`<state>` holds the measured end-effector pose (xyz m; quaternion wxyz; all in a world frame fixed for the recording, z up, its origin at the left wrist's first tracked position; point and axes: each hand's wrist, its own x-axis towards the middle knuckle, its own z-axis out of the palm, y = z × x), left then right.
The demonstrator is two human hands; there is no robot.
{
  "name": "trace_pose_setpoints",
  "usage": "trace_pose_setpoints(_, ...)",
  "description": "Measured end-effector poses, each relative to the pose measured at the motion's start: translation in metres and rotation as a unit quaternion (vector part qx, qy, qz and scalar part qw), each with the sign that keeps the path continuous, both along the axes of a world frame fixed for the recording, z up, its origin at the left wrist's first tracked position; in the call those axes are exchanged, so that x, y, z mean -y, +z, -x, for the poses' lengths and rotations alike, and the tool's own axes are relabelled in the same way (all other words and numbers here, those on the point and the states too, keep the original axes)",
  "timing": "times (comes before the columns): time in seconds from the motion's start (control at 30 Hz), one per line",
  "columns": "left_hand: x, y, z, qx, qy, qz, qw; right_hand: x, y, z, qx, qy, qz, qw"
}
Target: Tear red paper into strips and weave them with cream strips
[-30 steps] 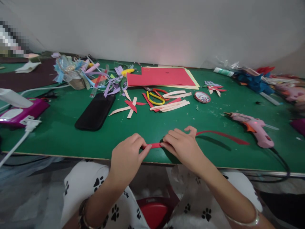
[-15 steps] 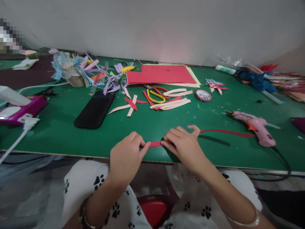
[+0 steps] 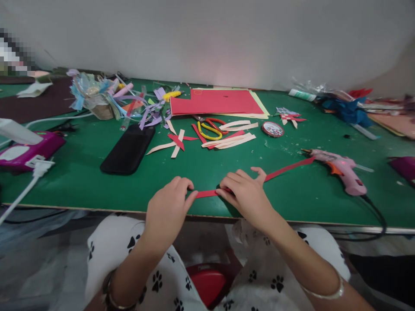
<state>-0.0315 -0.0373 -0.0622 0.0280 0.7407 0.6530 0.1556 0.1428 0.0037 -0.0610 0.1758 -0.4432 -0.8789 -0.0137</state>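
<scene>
A long red paper strip [image 3: 288, 169] runs through both my hands near the front edge of the green table [image 3: 181, 166]. My left hand [image 3: 169, 206] pinches its left end between thumb and fingers. A short stretch to the right, my right hand [image 3: 244, 196] grips the strip with its fingers curled over it. From there the free part slants up to the right, its tip by the pink glue gun [image 3: 343, 168]. Beyond my hands lie cream paper strips [image 3: 235, 141], a crossed red and cream paper piece [image 3: 177, 141] and scissors with yellow and orange handles [image 3: 210, 129].
Red paper sheets [image 3: 217, 103] lie at the back, with a small round container [image 3: 272, 129] in front. On the left are a black phone-shaped case [image 3: 128, 149], a purple power strip [image 3: 32, 149] and lilac strip scraps [image 3: 154, 112]. The glue gun's cord [image 3: 378, 211] hangs over the front edge.
The strip's free right part has swung upward, from lying nearly level to slanting toward the glue gun's nozzle end. Both hands keep their hold, and the view has shifted slightly.
</scene>
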Motion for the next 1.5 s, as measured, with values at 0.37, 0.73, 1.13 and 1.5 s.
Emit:
trace_pose_setpoints(0.37,0.014,-0.010,-0.023,-0.090,-0.205,-0.141,0.964,0.000,-0.001,0.000,-0.008,0.004,-0.009,1.000)
trace_pose_setpoints(0.73,0.027,-0.020,-0.038,-0.137,-0.133,-0.103,0.976,-0.003,-0.003,-0.033,-0.057,-0.039,0.027,0.997)
trace_pose_setpoints(1.13,0.005,-0.005,-0.038,-0.034,-0.161,-0.150,0.975,0.014,0.000,-0.029,-0.039,0.034,0.015,0.999)
trace_pose_setpoints(1.5,-0.001,-0.009,-0.026,0.069,-0.144,-0.076,0.984,0.018,0.003,-0.042,-0.096,-0.004,0.049,0.994)
